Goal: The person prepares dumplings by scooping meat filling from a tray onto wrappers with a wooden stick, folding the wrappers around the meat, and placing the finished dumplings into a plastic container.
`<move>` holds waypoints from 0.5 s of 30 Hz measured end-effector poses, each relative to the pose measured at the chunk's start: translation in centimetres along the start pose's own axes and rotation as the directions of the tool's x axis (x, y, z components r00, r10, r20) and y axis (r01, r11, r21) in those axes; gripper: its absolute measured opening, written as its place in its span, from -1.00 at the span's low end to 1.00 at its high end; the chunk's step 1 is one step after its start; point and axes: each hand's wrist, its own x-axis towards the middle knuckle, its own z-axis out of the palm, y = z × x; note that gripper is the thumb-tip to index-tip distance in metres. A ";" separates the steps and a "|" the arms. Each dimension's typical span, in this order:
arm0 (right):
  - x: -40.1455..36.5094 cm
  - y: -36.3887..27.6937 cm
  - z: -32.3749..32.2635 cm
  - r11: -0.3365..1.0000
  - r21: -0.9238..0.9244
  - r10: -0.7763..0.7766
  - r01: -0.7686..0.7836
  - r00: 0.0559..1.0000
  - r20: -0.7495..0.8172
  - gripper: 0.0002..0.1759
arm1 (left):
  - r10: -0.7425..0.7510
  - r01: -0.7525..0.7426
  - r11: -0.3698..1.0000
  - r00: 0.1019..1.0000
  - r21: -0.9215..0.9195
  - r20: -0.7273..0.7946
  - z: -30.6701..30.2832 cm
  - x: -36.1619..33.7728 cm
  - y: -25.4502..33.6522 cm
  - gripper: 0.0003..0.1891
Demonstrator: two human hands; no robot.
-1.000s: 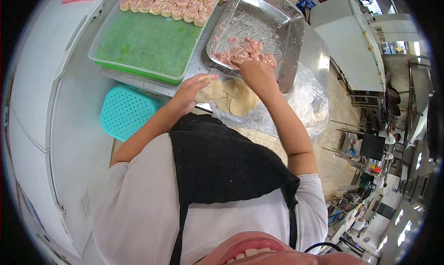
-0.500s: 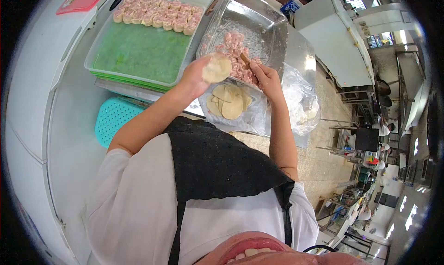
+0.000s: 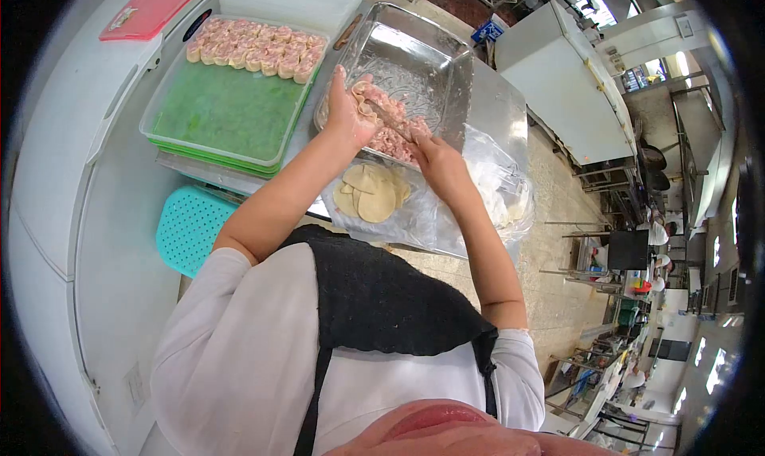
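Observation:
In my left hand (image 3: 347, 115) a round dough wrapper (image 3: 366, 109) is cupped, its edge curling up at the fingers. My right hand (image 3: 440, 165) grips a flat spreading stick (image 3: 390, 121), whose far end reaches the wrapper. Below both hands, pink minced meat (image 3: 390, 144) lies at the near end of a deep metal pan (image 3: 434, 50). Nearer my body, a stack of round wrappers (image 3: 373, 193) rests on clear plastic sheeting (image 3: 418, 221).
Left of the pan stands a green-bottomed tray (image 3: 215, 113) with rows of filled dumplings (image 3: 255, 48) along its far side. A turquoise perforated basket (image 3: 191, 229) sits lower left. A red lid (image 3: 155, 8) lies on the white appliance at left. Bagged white stuff (image 3: 502, 193) is at right.
My left hand has moved over the pan, and its wrapper has gone from flat to cupped. The stick has come from the meat up to the wrapper.

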 end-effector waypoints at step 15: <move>1.4 -1.3 -5.4 0.756 0.576 0.275 -0.309 0.950 0.149 -0.69 | -0.092 -0.328 0.674 0.851 0.662 0.517 0.8 -2.5 6.0 -0.43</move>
